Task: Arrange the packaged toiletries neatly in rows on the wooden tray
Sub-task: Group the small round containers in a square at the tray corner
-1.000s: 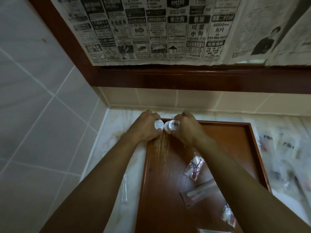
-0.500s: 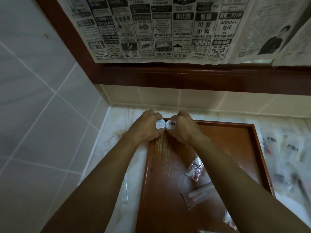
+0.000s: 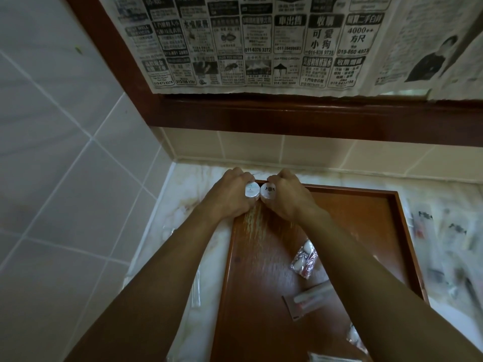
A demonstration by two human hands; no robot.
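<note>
**First two tubs at the tray's far corner, most of the job left**

I had both hands at the far left corner of the wooden tray (image 3: 352, 231). My left hand (image 3: 230, 197) was curled round one small white round tub (image 3: 250, 190), my right hand (image 3: 287, 197) round another (image 3: 269, 191), and the two tubs sat side by side, touching. I judged this the start of a first row. Little else looked arranged: a clear sachet (image 3: 304, 257) and a long flat packet (image 3: 308, 299) lay askew on the tray, and more packets (image 3: 444, 244) waited, blurred, on the table (image 3: 183, 205) to the right. Nearly all the sorting remained.
</note>
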